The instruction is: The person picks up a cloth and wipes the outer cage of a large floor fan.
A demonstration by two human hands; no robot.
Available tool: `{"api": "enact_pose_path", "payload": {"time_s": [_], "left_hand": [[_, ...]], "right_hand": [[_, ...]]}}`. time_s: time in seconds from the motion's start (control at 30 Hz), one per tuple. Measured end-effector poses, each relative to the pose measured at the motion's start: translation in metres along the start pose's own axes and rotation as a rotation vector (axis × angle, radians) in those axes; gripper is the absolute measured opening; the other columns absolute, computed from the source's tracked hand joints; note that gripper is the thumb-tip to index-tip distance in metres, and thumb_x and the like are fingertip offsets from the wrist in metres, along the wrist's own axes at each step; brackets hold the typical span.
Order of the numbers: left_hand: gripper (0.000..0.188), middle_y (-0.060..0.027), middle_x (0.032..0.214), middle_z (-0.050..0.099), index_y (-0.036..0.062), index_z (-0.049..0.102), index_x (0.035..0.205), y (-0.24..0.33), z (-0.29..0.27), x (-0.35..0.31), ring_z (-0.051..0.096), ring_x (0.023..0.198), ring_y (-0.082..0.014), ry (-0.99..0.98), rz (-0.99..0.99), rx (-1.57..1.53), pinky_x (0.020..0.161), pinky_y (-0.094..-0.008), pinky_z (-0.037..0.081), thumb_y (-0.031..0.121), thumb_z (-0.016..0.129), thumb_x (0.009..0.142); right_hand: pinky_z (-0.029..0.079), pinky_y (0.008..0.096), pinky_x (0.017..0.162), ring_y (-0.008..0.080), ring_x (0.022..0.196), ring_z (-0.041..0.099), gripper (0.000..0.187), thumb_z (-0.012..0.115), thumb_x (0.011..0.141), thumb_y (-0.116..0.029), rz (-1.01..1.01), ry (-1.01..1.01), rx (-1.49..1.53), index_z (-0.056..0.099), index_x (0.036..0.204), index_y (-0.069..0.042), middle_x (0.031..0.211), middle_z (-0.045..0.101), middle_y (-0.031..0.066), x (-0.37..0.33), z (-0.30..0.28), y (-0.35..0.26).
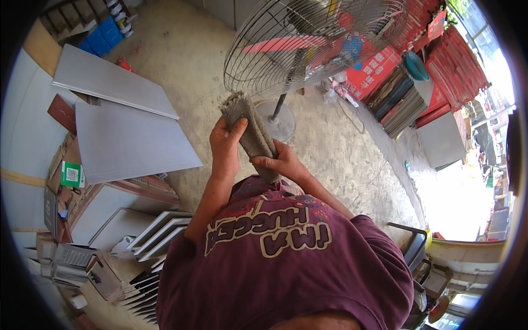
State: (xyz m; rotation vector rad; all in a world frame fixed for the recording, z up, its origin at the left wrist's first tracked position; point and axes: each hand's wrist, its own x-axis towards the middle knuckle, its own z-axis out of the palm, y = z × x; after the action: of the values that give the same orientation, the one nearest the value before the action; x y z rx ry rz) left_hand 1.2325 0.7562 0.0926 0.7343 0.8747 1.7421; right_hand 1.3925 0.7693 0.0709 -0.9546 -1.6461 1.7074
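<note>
A folded grey-brown cloth (254,132), thick and rough like a towel or rag, is held up in front of my body in both hands. Its far end looks frayed and points up and left. My left hand (226,146) grips the cloth's left side near that end, thumb lying on top. Lower down, my right hand (284,163) is closed on the right side, its thumb across the near end. The underside of the cloth and most of the fingers are hidden.
A large standing fan (280,47) with a wire cage rises just beyond the cloth, its round base (276,124) on the concrete floor. Grey panels (132,135) lie to the left. Red cartons (374,71) and stacked boards stand at the right, near a bright opening.
</note>
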Motion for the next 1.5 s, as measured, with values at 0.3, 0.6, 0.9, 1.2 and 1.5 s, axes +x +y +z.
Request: {"api": "enact_pose_path", "payload": {"time_s": [0.3, 0.6, 0.9, 1.2, 1.5], "left_hand": [[0.027, -0.0033, 0.102, 0.062, 0.0001, 0.058, 0.108, 0.004, 0.009, -0.002, 0.055, 0.094, -0.0094, 0.029, 0.061, 0.027, 0.085, -0.0238, 0.042, 0.009, 0.066, 0.084], [0.018, 0.0001, 0.082, 0.054, 0.0006, 0.058, 0.089, -0.011, 0.004, 0.006, 0.050, 0.071, -0.0064, 0.020, 0.393, 0.473, 0.063, -0.0222, 0.043, 0.004, 0.071, 0.077], [0.025, -0.0120, 0.092, 0.053, -0.0021, 0.057, 0.093, -0.005, 0.011, -0.004, 0.056, 0.080, -0.0274, -0.048, 0.616, 0.852, 0.068, -0.0314, 0.045, -0.005, 0.063, 0.069], [0.020, -0.0099, 0.093, 0.053, -0.0022, 0.058, 0.095, 0.002, 0.012, -0.002, 0.055, 0.078, -0.0210, -0.138, 0.535, 0.753, 0.068, -0.0294, 0.045, 0.006, 0.064, 0.077], [0.019, 0.0001, 0.083, 0.063, 0.0005, 0.062, 0.097, 0.013, 0.005, 0.022, 0.054, 0.073, -0.0040, -0.116, 0.247, 0.453, 0.064, -0.0196, 0.044, 0.015, 0.066, 0.085]], "right_hand": [[0.048, 0.0284, 0.075, 0.0117, 0.085, 0.057, 0.049, 0.074, 0.078, -0.022, -0.140, 0.175, -0.211, 0.052, 0.116, -0.001, 0.091, 0.062, 0.0080, 0.002, -0.005, 0.010], [0.050, 0.0259, 0.067, 0.0133, 0.074, 0.062, 0.017, 0.070, 0.075, 0.001, -0.593, 0.340, -0.338, 0.058, 0.087, -0.003, 0.083, 0.058, 0.0046, 0.014, -0.001, -0.044], [0.050, 0.0267, 0.073, 0.0150, 0.081, 0.064, 0.029, 0.072, 0.077, -0.007, -0.475, 0.366, -0.142, 0.052, 0.097, -0.001, 0.085, 0.063, 0.0071, 0.026, 0.005, -0.034], [0.049, 0.0238, 0.072, 0.0110, 0.081, 0.061, 0.018, 0.066, 0.082, -0.005, -0.455, 0.370, -0.019, 0.055, 0.096, -0.001, 0.088, 0.062, 0.0044, 0.032, 0.000, -0.028], [0.048, 0.0264, 0.080, 0.0123, 0.092, 0.058, 0.034, 0.069, 0.082, -0.014, -0.390, 0.288, 0.074, 0.054, 0.110, -0.001, 0.102, 0.058, 0.0060, 0.038, -0.017, -0.024]]}}
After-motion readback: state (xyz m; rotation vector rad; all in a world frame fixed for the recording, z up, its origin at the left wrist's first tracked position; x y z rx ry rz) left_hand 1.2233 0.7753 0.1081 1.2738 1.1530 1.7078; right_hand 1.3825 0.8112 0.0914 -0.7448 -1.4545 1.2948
